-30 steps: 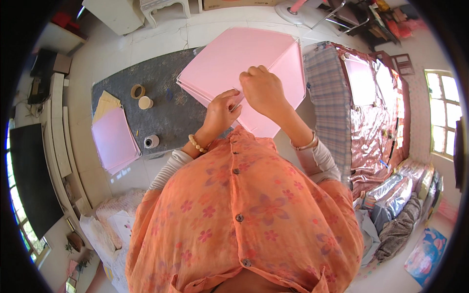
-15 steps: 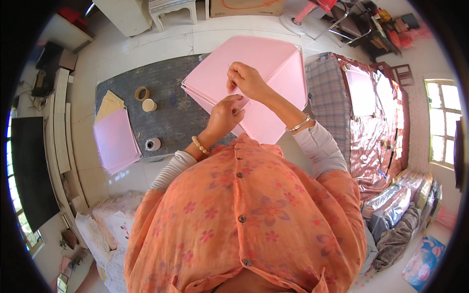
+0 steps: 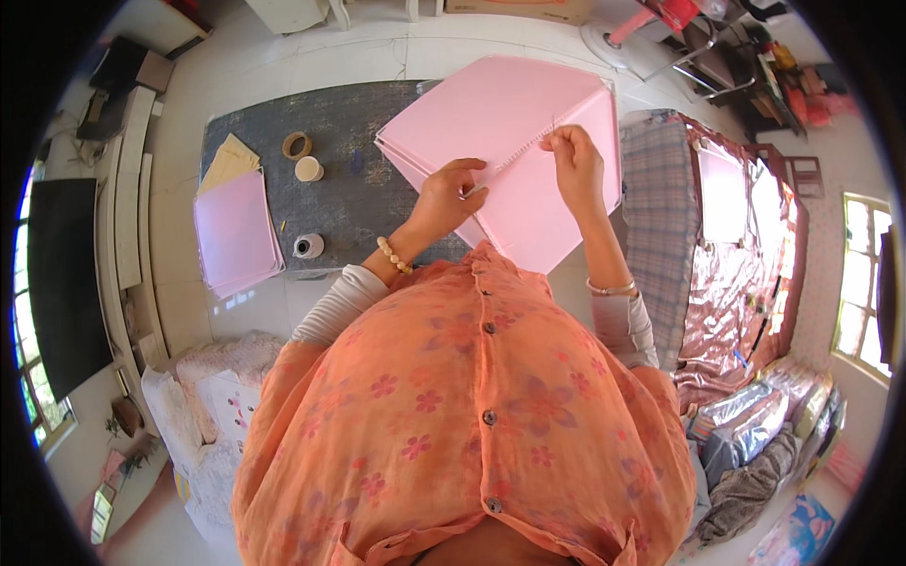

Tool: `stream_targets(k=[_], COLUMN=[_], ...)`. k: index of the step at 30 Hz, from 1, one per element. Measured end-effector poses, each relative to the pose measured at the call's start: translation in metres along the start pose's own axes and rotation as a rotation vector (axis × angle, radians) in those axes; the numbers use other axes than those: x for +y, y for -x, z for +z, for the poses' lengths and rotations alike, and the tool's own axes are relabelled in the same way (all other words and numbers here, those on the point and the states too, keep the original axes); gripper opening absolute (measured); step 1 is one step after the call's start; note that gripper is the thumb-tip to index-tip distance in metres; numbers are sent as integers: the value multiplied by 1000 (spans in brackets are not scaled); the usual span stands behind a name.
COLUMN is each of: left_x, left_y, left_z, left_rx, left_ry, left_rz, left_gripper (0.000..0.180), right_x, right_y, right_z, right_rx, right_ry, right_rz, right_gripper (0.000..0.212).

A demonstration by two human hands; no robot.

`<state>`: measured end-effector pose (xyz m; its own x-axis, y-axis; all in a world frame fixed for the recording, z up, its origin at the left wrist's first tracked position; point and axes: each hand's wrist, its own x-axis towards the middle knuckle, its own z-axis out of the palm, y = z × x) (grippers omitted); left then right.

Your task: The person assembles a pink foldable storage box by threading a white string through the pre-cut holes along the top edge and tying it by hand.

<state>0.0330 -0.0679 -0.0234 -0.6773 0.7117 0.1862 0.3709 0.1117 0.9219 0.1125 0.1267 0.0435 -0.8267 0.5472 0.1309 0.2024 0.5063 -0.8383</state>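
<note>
A stack of large pink sheets (image 3: 453,113) lies at a slant over the dark table, with a row of stitches (image 3: 524,146) running diagonally across the top one. My right hand (image 3: 578,165) is closed in a pinch beside the far end of that row. A thin needle (image 3: 554,121) seems to stick up from its fingertips; any thread is too fine to make out. At the near end of the stitches rests my left hand (image 3: 448,200), fingers curled against the pink surface. Something small and whitish shows between its thumb and fingers, too small to name.
On the dark table (image 3: 349,212) stand a roll of brown tape (image 3: 296,144), a white cup (image 3: 309,169) and a white spool (image 3: 309,246). More pink sheets (image 3: 236,231) and tan paper (image 3: 229,162) overlap the left edge. A plaid-covered surface (image 3: 651,189) adjoins at right.
My right hand has moved right, away from my left hand, and stays pinched. The left hand stays by the stitches, its index finger more extended. The whole view has shifted slightly.
</note>
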Motion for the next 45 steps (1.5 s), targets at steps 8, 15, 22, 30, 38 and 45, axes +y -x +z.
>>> stream_targets(k=[8,15,22,30,38,45], left_x=[6,3,1,0,2,4], left_y=[6,4,4,3,4,5], left_z=[2,1,0,0,7,8], left_rx=[-189,-143,-144,-135,-117,-91], left_ry=[31,-9,0,-5,37,68], left_rz=[-61,-3,-33,-20,-10,7], left_gripper=[21,23,23,23,15,16], right_x=[17,24,31,32,33,35], right_y=[56,69,71,70,66,61], right_z=[9,7,10,13,14,18], right_rx=[-312,-385,-350,-335,-329,-302], right_ry=[388,162,155,168,242,322], right_rz=[-180,-50,-55,-94,-141,-179], right_gripper=[10,11,16,14,15,14])
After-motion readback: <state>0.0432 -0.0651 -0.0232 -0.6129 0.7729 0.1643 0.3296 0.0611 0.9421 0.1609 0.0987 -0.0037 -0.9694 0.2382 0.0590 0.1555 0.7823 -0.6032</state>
